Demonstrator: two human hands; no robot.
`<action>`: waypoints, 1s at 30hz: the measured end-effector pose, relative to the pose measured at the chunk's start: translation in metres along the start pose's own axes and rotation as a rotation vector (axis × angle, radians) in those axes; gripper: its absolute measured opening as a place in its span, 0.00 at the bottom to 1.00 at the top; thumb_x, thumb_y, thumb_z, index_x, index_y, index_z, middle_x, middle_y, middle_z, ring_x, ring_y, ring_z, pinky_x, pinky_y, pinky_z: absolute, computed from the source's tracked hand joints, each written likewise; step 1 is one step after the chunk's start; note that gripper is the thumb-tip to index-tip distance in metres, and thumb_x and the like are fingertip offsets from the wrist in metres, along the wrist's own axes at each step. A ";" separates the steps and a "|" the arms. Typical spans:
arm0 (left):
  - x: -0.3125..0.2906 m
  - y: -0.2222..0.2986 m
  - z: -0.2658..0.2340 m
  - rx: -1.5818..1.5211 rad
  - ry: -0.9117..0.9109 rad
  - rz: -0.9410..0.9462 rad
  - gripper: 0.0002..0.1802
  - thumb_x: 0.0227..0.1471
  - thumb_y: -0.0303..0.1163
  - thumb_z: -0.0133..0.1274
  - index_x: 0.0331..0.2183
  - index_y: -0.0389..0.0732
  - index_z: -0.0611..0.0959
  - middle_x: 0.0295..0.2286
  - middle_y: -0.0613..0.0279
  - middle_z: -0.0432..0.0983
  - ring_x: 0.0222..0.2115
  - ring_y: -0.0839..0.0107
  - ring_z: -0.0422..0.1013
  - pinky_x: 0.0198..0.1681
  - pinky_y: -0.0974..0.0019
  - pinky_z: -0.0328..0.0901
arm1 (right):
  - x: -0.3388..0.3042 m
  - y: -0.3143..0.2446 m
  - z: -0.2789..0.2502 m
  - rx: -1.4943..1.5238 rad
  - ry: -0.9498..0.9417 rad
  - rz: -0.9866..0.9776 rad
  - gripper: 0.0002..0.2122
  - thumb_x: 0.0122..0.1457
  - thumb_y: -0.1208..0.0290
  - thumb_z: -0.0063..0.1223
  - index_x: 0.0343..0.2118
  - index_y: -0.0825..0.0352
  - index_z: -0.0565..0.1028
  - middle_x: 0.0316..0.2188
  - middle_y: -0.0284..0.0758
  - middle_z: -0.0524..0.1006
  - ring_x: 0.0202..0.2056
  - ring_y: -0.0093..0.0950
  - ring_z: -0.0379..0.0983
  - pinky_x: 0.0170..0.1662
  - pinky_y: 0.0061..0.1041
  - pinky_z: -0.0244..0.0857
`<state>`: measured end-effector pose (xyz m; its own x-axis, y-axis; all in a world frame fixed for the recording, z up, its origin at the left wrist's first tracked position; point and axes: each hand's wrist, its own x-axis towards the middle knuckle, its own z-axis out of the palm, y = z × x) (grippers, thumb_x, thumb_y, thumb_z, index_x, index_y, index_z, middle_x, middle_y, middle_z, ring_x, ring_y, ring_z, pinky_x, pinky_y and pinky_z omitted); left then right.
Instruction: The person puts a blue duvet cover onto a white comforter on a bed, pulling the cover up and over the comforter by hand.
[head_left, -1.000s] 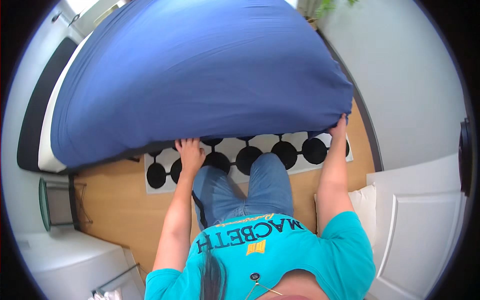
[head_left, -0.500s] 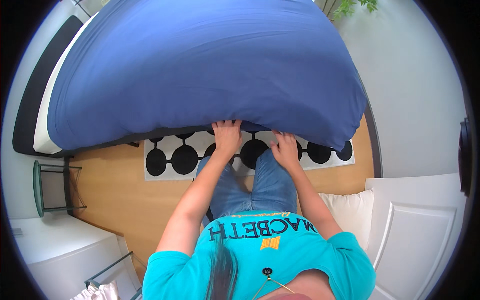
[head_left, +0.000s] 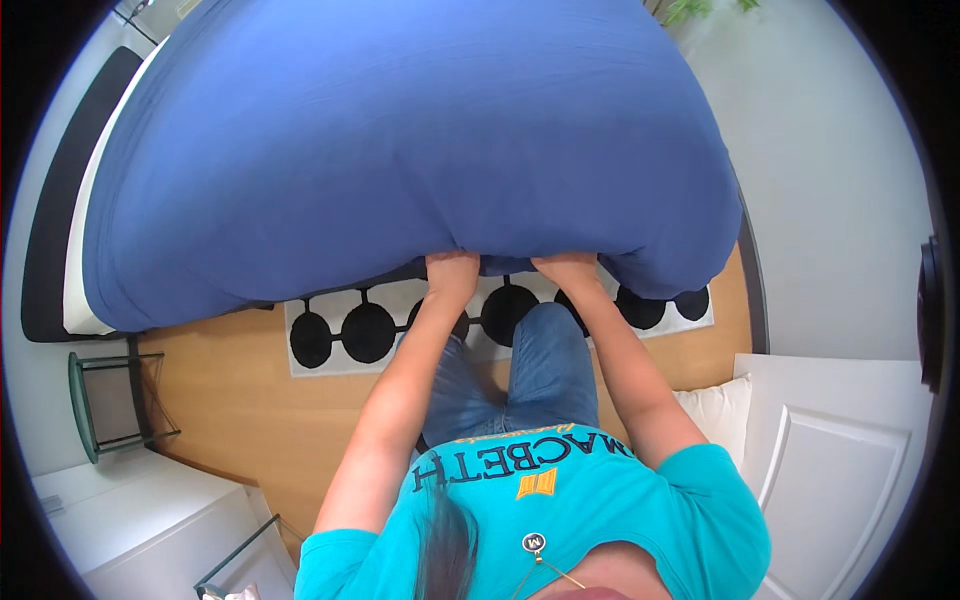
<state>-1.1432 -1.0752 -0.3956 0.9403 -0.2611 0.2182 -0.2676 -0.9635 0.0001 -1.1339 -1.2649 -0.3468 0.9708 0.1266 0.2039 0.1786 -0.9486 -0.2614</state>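
A smooth blue bedsheet (head_left: 430, 130) covers the mattress in front of me and hangs down over its near side. My left hand (head_left: 453, 274) is at the sheet's lower edge, near the middle of that side, with its fingers out of sight in the cloth. A short way to the right, my right hand (head_left: 568, 268) grips the same edge, its fingers also mostly hidden. Creases in the fabric run up from my left hand, and the cloth bunches between the two hands.
A black-and-white rug (head_left: 370, 333) lies along the bed on the wooden floor (head_left: 290, 420). To the left are a white mattress side, a dark headboard (head_left: 62, 230) and a green-framed side table (head_left: 85, 405). A white pillow (head_left: 718, 415) and a white panelled door (head_left: 840, 480) are at right.
My fingers, which showed on the sheet's edge before, have gone into the cloth. The hanging side of the sheet now bulges lower and nearer, with new creases above my hands.
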 end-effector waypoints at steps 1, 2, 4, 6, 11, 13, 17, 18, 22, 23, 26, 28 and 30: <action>0.001 -0.002 -0.004 -0.015 -0.045 0.006 0.25 0.42 0.29 0.47 0.47 0.38 0.72 0.48 0.47 0.65 0.49 0.49 0.61 0.51 0.44 0.53 | 0.000 0.004 0.000 -0.013 -0.043 -0.006 0.23 0.48 0.56 0.49 0.47 0.61 0.68 0.47 0.41 0.68 0.49 0.40 0.63 0.50 0.41 0.57; 0.002 -0.001 -0.007 -0.035 -0.083 0.019 0.25 0.42 0.28 0.47 0.47 0.38 0.72 0.48 0.48 0.65 0.49 0.49 0.60 0.51 0.44 0.52 | -0.004 0.013 0.001 -0.032 -0.080 -0.006 0.24 0.48 0.56 0.49 0.48 0.61 0.67 0.48 0.41 0.67 0.50 0.40 0.62 0.51 0.40 0.56; -0.011 -0.010 -0.013 -0.143 -0.114 0.051 0.28 0.38 0.25 0.49 0.47 0.39 0.72 0.47 0.50 0.65 0.49 0.49 0.59 0.52 0.45 0.52 | -0.012 0.019 0.000 -0.024 -0.076 -0.013 0.26 0.48 0.54 0.50 0.50 0.60 0.65 0.51 0.40 0.64 0.52 0.40 0.59 0.53 0.40 0.55; -0.023 -0.007 -0.023 -0.212 -0.031 0.065 0.30 0.35 0.24 0.51 0.47 0.40 0.72 0.46 0.50 0.65 0.49 0.50 0.59 0.52 0.47 0.52 | -0.020 0.012 -0.007 0.021 -0.003 -0.030 0.28 0.48 0.52 0.51 0.51 0.59 0.64 0.53 0.40 0.62 0.54 0.40 0.57 0.54 0.39 0.54; -0.065 0.047 -0.047 -0.213 0.114 0.217 0.36 0.32 0.25 0.54 0.50 0.43 0.69 0.48 0.50 0.60 0.49 0.49 0.55 0.53 0.47 0.50 | -0.020 0.027 0.005 -0.077 -0.289 0.043 0.29 0.49 0.56 0.51 0.54 0.61 0.61 0.55 0.42 0.59 0.56 0.40 0.55 0.56 0.38 0.51; -0.053 0.054 -0.048 -0.231 0.142 0.156 0.37 0.32 0.25 0.54 0.50 0.42 0.67 0.48 0.51 0.60 0.49 0.49 0.55 0.52 0.46 0.50 | -0.007 0.047 0.009 0.025 -0.368 0.087 0.28 0.50 0.58 0.51 0.53 0.64 0.61 0.55 0.43 0.58 0.56 0.40 0.54 0.56 0.39 0.50; -0.027 0.051 -0.027 -0.192 0.089 0.100 0.33 0.32 0.25 0.54 0.47 0.41 0.69 0.45 0.52 0.63 0.46 0.51 0.60 0.49 0.50 0.54 | -0.001 0.062 0.019 0.001 -0.108 -0.013 0.25 0.52 0.61 0.47 0.52 0.64 0.62 0.54 0.42 0.60 0.56 0.39 0.54 0.56 0.37 0.51; -0.022 0.050 -0.023 -0.196 0.046 0.093 0.32 0.32 0.25 0.53 0.46 0.40 0.71 0.45 0.52 0.64 0.45 0.51 0.61 0.48 0.51 0.55 | 0.004 0.056 0.019 0.024 -0.039 -0.024 0.25 0.52 0.61 0.47 0.53 0.63 0.62 0.55 0.42 0.60 0.56 0.39 0.54 0.56 0.37 0.50; 0.002 0.047 -0.011 -0.125 -0.099 0.019 0.27 0.33 0.24 0.52 0.43 0.40 0.73 0.40 0.53 0.70 0.41 0.56 0.67 0.45 0.55 0.58 | 0.020 0.020 0.007 0.110 0.109 0.021 0.24 0.52 0.62 0.47 0.53 0.62 0.62 0.55 0.42 0.60 0.57 0.39 0.53 0.56 0.36 0.50; 0.014 0.052 -0.013 -0.108 -0.219 0.002 0.27 0.33 0.24 0.52 0.43 0.40 0.73 0.39 0.53 0.71 0.41 0.56 0.67 0.45 0.55 0.59 | 0.017 0.024 0.012 0.137 0.131 0.025 0.23 0.51 0.62 0.48 0.51 0.63 0.64 0.52 0.42 0.63 0.54 0.39 0.56 0.54 0.37 0.52; 0.023 0.058 -0.016 -0.093 -0.262 0.010 0.27 0.34 0.25 0.51 0.44 0.40 0.74 0.39 0.53 0.71 0.42 0.57 0.67 0.44 0.54 0.61 | 0.014 0.031 0.015 0.167 0.082 0.056 0.22 0.49 0.64 0.51 0.48 0.65 0.67 0.48 0.44 0.66 0.51 0.40 0.61 0.51 0.38 0.55; 0.018 0.044 -0.011 -0.101 -0.119 0.044 0.26 0.36 0.26 0.51 0.44 0.40 0.74 0.40 0.52 0.71 0.43 0.57 0.67 0.44 0.54 0.61 | -0.003 0.020 0.012 0.132 -0.139 0.104 0.23 0.49 0.68 0.50 0.50 0.64 0.64 0.51 0.46 0.63 0.53 0.39 0.58 0.53 0.39 0.52; 0.009 0.041 -0.004 -0.136 0.087 0.121 0.25 0.37 0.27 0.51 0.43 0.40 0.74 0.41 0.51 0.70 0.44 0.56 0.66 0.45 0.53 0.61 | -0.031 0.019 0.025 0.186 -0.076 0.081 0.23 0.45 0.72 0.51 0.47 0.65 0.66 0.50 0.48 0.63 0.51 0.42 0.58 0.53 0.42 0.51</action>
<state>-1.1463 -1.1172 -0.3901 0.8794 -0.3632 0.3079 -0.4093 -0.9071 0.0988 -1.1571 -1.2792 -0.3819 0.9912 0.0800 0.1051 0.1188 -0.8877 -0.4448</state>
